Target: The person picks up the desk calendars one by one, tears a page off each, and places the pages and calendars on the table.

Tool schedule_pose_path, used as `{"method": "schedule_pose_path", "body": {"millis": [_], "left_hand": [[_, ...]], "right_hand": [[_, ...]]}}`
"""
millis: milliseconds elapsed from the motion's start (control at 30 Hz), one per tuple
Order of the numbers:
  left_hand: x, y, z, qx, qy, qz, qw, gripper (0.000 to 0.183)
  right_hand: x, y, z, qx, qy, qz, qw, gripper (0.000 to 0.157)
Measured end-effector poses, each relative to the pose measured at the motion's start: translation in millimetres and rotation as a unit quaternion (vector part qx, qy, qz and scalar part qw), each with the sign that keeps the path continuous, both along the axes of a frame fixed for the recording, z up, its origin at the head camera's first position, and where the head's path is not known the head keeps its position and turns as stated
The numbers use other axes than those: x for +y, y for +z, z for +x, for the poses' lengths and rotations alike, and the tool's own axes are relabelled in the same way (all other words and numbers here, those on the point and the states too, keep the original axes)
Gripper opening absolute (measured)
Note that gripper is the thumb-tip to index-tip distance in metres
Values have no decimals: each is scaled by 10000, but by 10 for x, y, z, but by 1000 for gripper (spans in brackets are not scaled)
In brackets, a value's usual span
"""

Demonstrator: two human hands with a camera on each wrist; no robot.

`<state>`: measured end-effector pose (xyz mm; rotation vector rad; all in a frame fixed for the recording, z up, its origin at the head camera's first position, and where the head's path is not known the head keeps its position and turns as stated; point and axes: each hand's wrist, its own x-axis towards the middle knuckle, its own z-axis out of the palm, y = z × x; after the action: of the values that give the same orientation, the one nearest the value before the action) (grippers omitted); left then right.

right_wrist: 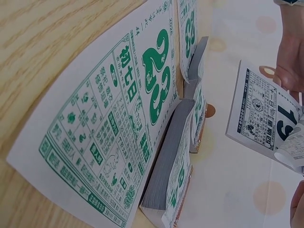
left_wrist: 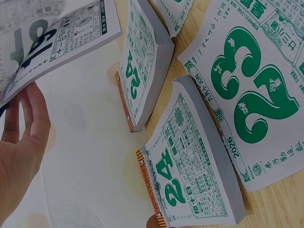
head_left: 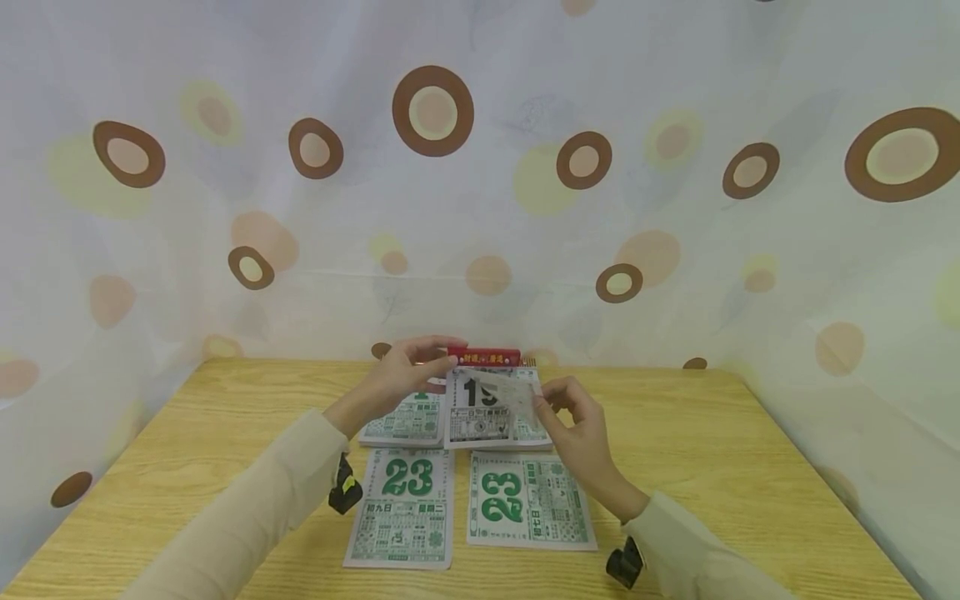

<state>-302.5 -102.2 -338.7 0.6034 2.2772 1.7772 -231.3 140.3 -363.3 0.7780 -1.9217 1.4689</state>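
Observation:
A tear-off calendar pad with a red header [head_left: 483, 357] and a black 19 on its face [head_left: 461, 425] is held up off the table. My left hand [head_left: 408, 367] grips it at the upper left, thumb in front; the left wrist view shows this hand's fingers [left_wrist: 33, 107] behind the pad. My right hand [head_left: 581, 425] pinches the edge of the thin top sheet [head_left: 517, 396], which is lifted and folded across the 19. In the right wrist view, the curling sheet [right_wrist: 292, 147] shows, while most of the right hand is out of frame.
Below the held pad, two thick calendar pads with green 24s, the left [left_wrist: 199, 175] and the right [left_wrist: 142, 61], lie on the wooden table [head_left: 675, 467]. Two loose green 23 sheets, left [head_left: 397, 533] and right [head_left: 532, 500], lie nearer. A patterned curtain [head_left: 480, 208] hangs behind.

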Motion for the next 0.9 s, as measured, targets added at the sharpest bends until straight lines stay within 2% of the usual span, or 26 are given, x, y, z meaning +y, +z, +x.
{"method": "schedule_pose_path", "body": {"millis": [433, 733, 900], "left_hand": [[-10, -6, 5, 46, 13, 29, 10000, 36], [-11, 20, 22, 39, 46, -61, 10000, 35], [-2, 9, 20, 5, -9, 34, 10000, 35]], "right_hand": [[14, 12, 18, -218, -37, -154, 9996, 8], [96, -135, -120, -437, -35, -251, 9987, 9], [123, -167, -142, -420, 76, -335, 9985, 8]]}}
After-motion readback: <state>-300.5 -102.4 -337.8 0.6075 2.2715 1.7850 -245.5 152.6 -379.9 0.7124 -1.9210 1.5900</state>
